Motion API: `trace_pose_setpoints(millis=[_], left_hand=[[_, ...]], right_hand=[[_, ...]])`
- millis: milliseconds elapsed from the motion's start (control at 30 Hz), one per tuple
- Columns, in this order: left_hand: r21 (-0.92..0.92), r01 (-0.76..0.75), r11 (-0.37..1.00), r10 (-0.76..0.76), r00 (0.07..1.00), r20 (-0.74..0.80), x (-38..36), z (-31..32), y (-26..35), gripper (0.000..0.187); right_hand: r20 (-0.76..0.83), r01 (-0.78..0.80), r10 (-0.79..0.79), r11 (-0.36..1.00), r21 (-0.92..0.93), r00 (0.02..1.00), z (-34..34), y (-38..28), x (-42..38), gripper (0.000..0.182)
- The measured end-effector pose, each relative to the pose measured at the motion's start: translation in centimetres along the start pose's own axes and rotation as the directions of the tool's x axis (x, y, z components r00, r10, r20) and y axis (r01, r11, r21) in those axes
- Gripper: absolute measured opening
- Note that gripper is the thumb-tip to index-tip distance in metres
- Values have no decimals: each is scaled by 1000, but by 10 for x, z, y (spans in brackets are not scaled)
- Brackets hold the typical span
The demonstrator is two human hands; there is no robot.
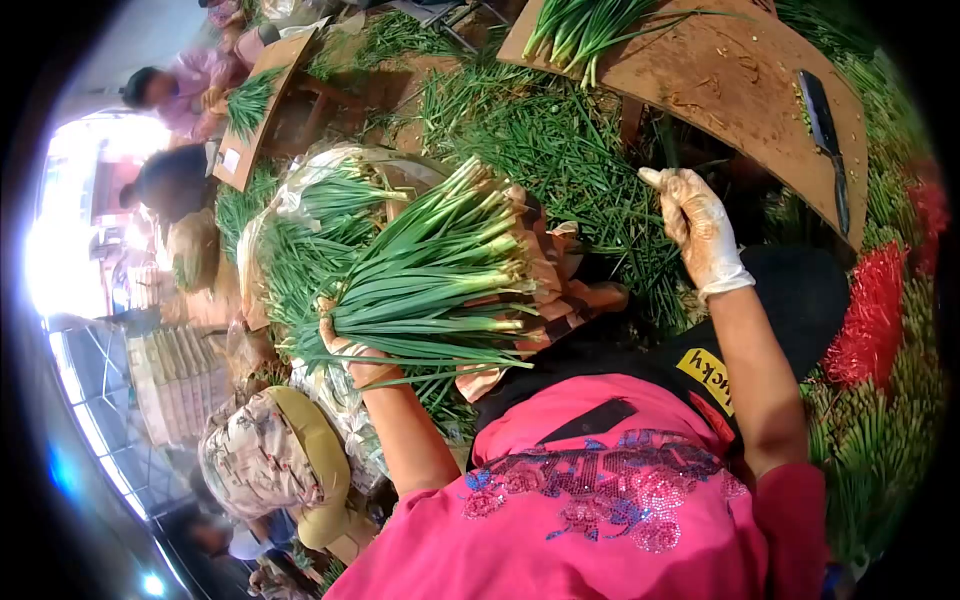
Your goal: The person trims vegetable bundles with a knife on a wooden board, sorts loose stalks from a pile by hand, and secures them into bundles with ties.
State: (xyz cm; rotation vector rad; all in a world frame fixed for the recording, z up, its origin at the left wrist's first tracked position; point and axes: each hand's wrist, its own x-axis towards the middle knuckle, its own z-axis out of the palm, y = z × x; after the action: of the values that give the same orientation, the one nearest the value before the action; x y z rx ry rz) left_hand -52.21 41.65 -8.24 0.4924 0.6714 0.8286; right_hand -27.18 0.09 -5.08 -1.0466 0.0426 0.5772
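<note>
My left hand (345,345), in a thin pale glove, is wrapped round the leafy side of a big bunch of green onions (430,280). The pale root ends point right, over a checked cloth (560,290) on my lap. My right hand (695,230), in a stained white glove, is raised to the right of the bunch, apart from it. Its fingers are curled in with the fingertips together. Whether a small piece is pinched there I cannot make out. Loose green leaves (590,160) lie in a heap on the ground just beyond that hand.
A curved wooden board (700,80) at top right bears more green onions (590,30) and a dark-handled knife (825,130). Red string (870,320) hangs at the right. Large plastic bags of greens (290,240) stand left. A person in a patterned hat (265,450) sits close at lower left.
</note>
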Motion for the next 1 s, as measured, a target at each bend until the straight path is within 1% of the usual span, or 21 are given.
trace_pose_setpoints(millis=[33,100,133,200,233,267,333,367,400,433,500,533,567,600,700,733,767,833,900,967,1000], left_hand=[[-13,-5,1000,5,1000,-4,2,1,-3,48],[-33,-20,999,20,1000,-18,4,1,-7,49],[-31,-10,999,12,999,52,3,0,-9,49],[-7,49,999,-49,999,-5,9,-11,-10,48],[29,18,999,-17,999,-38,9,-12,-10,46],[67,-10,998,15,997,-71,9,-13,-9,44],[72,-72,995,81,988,-128,-3,1,-10,44],[71,-97,993,107,982,-156,-12,15,-13,45],[69,-62,996,75,977,-200,-29,36,-16,43],[94,-32,995,42,993,-108,-37,39,-16,41],[82,-50,995,59,993,-102,-26,25,-14,40],[133,-44,990,61,990,-126,-40,46,-22,40],[177,0,984,20,993,-114,-43,51,-25,42],[174,-4,985,18,997,-80,-35,42,-27,47],[178,-9,984,23,997,-79,-32,42,-26,51],[182,-7,983,25,995,-96,-34,47,-26,49],[182,-5,983,26,993,-114,-34,50,-26,48],[249,-58,967,92,988,-126,-34,47,-23,50],[274,9,962,11,997,-72,-40,52,-21,54],[161,78,984,-67,995,-73,-32,42,-14,46],[182,46,982,-35,998,-59,-33,44,-17,43]], right_hand=[[-22,-52,49,981,-184,999,-9,9,6,19],[114,83,-47,938,-336,992,13,55,-4,27],[220,-116,185,949,-293,958,28,60,-12,45],[281,-293,364,919,-265,888,57,78,-20,49],[258,-208,202,978,-4,945,68,111,-23,29],[269,44,14,977,-206,963,60,127,-12,19],[130,54,-34,986,-156,991,74,74,-11,22],[69,-62,61,998,1,996,60,57,6,22],[-76,41,-32,991,131,997,32,59,16,25],[-78,65,-58,994,90,995,1,59,30,29],[15,85,-85,943,-320,996,5,38,15,27],[319,-2,-94,958,288,943,19,40,19,20],[264,276,-229,948,-157,937,38,53,-1,23],[263,340,-256,869,-358,930,53,65,-10,22],[436,533,-307,506,-678,846,66,82,-8,14],[440,541,-316,523,-658,841,63,79,-1,6],[276,500,-419,684,-531,865,62,78,1,4],[199,484,-449,723,-492,871,29,60,26,5],[-212,145,-171,980,-133,962,-6,28,41,7],[-79,18,-42,959,-282,996,-23,34,54,13],[44,89,-79,936,-340,996,-3,37,44,19]])
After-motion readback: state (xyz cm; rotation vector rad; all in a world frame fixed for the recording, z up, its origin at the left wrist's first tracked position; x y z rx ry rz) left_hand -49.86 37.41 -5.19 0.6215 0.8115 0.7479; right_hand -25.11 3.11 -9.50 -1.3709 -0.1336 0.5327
